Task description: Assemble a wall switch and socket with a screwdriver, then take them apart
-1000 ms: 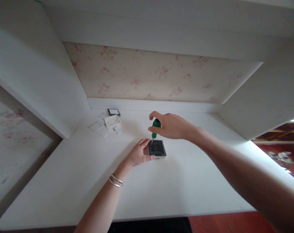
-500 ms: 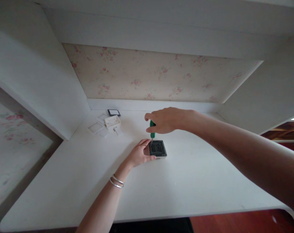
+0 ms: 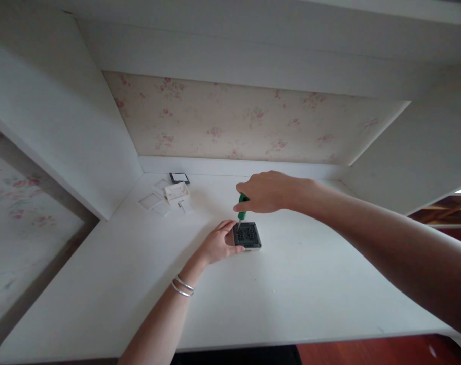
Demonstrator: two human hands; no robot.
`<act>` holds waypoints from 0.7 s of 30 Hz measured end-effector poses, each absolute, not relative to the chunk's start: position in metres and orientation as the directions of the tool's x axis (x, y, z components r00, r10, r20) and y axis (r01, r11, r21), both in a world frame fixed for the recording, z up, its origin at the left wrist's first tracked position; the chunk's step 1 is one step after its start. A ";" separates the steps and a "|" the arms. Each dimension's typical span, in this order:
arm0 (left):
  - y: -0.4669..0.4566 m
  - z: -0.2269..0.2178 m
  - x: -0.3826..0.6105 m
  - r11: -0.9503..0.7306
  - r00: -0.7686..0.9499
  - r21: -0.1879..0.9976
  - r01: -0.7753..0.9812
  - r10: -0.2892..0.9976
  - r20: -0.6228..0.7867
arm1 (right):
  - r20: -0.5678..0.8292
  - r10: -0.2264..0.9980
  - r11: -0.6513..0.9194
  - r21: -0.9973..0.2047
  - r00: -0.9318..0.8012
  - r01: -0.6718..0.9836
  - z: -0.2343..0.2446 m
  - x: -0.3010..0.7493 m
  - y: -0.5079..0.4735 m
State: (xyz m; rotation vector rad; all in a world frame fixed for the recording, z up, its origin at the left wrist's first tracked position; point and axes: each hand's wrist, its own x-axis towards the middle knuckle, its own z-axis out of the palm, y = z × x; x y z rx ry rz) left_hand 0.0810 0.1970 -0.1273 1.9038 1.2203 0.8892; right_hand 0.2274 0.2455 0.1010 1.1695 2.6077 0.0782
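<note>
A square dark-grey device [image 3: 249, 234] with a pale lower edge lies on the white desk, its patterned face up; it looks like a wall switch or socket body. My left hand [image 3: 219, 243] grips its left side between thumb and fingers. Above it, my right hand [image 3: 262, 191] is closed round the green handle of a screwdriver [image 3: 242, 209]. The screwdriver leans to the right, and its tip meets the device near the upper left corner. Whether a screw sits under the tip is too small to tell.
At the back left of the desk [image 3: 139, 284] lie a cream open box [image 3: 177, 191], a dark-framed panel [image 3: 179, 178], a thin clear frame [image 3: 150, 201] and a small white piece [image 3: 184, 206]. A floral-papered back wall [image 3: 230, 121] and white side panels enclose the desk.
My right hand has turned and shifted slightly right, tilting the screwdriver's handle to the right. The tip stays near the device's upper left corner. My left hand keeps its grip.
</note>
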 end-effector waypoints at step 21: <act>0.198 -0.128 0.081 -0.323 0.311 0.832 0.451 0.931 0.193 | -0.229 0.680 0.724 0.057 -0.697 0.688 0.099 0.232 0.240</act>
